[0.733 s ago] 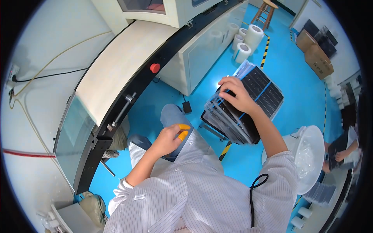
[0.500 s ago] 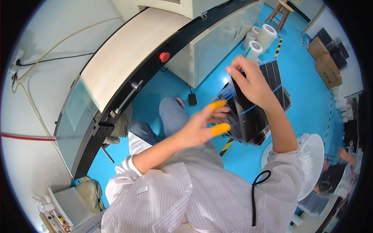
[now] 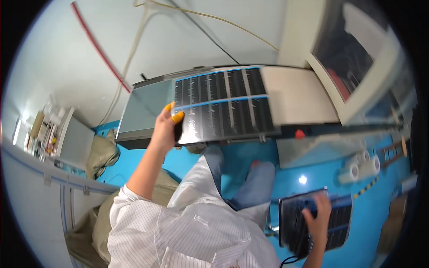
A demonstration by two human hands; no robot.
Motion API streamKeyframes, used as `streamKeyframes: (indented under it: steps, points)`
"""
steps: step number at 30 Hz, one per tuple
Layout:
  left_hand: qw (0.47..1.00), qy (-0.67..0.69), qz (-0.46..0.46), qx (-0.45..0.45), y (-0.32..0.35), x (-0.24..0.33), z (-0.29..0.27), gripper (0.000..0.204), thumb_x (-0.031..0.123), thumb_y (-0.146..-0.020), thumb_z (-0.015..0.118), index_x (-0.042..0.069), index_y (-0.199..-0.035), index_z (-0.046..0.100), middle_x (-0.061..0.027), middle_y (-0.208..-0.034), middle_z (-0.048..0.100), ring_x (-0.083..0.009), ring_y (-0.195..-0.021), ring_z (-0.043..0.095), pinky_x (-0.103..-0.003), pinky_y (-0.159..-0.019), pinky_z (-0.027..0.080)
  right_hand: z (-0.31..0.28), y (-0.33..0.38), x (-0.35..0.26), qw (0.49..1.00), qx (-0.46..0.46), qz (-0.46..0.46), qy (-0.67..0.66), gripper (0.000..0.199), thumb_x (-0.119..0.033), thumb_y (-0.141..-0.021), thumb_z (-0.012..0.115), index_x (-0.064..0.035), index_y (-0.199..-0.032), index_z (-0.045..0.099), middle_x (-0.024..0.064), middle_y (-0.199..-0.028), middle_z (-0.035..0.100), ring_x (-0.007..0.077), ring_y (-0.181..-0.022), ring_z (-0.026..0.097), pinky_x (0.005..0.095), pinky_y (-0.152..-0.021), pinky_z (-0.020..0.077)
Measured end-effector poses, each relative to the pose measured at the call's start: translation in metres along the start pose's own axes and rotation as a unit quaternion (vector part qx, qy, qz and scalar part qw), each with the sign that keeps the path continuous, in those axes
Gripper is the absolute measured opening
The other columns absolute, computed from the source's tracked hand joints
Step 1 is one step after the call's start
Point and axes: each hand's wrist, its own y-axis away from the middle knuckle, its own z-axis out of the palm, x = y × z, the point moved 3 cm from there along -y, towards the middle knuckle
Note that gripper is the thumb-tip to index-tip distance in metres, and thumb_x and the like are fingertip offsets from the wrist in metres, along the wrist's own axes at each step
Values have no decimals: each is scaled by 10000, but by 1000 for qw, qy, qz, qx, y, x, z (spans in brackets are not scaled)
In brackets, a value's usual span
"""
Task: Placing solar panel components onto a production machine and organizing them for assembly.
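Note:
My left hand [image 3: 165, 127], with yellow finger cots on two fingers, grips the near left edge of a black panel [image 3: 219, 114]. This thin rectangular sheet has pale crosswise bands and blue strips along its far edge and across its middle. It is over the machine's bed; whether it rests flat there I cannot tell. At the lower right, my right hand [image 3: 318, 219] is blurred, its fingers apart, over a stack of similar black panels [image 3: 342, 223]. Whether it touches the topmost panel is unclear.
The long machine has a pale belt [image 3: 295, 96], a glass-like left end [image 3: 145, 107] and a red button [image 3: 300, 133] on its near edge. White film rolls [image 3: 368, 167] stand on the blue floor at right. A white cabinet [image 3: 82, 145] stands left, near a khaki bag [image 3: 103, 152].
My view has swung left toward the machine. My left hand now holds a panel over the bed. My right hand has gone from lifting a panel's edge to hovering with spread fingers by the stack.

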Motion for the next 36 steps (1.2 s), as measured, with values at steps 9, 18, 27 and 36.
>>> streamKeyframes:
  steps: [9, 18, 27, 36]
  points:
    - [908, -384, 5, 166, -111, 26, -138, 578, 66, -818, 620, -75, -1333, 400, -182, -1114, 557, -274, -918, 604, -332, -827, 500, 39, 9, 24, 994, -3, 105, -20, 332, -56, -755, 698, 1, -1051, 560, 186, -1129, 529, 373, -1098, 494, 478, -1046, 327]
    - [679, -700, 216, -54, -78, 19, -122, 818, 393, -768, 742, -74, -1340, 389, -252, -1412, 354, -409, -1324, 316, -441, -1096, 275, 42, 12, 24, 996, 66, 43, 31, 160, -5, -793, 654, 13, -941, 596, 157, -974, 592, 365, -988, 565, 473, -960, 418]
    - [660, -711, 235, -59, -81, 13, -89, 721, 354, -789, 722, -85, -1291, 448, -250, -1400, 398, -382, -1319, 365, -415, -1096, 305, 32, -13, 19, 993, 113, -7, -34, 99, 11, -809, 627, 9, -794, 530, 134, -791, 558, 321, -740, 527, 433, -874, 445]
    - [613, -725, 305, -72, -95, -4, -78, 699, 389, -816, 687, -74, -1281, 448, -271, -1332, 457, -397, -1254, 428, -425, -1055, 353, -4, -34, 44, 988, 76, 123, 60, 408, -213, -975, 517, 20, -669, 381, 145, -580, 311, 224, -513, 291, 372, -482, 261]
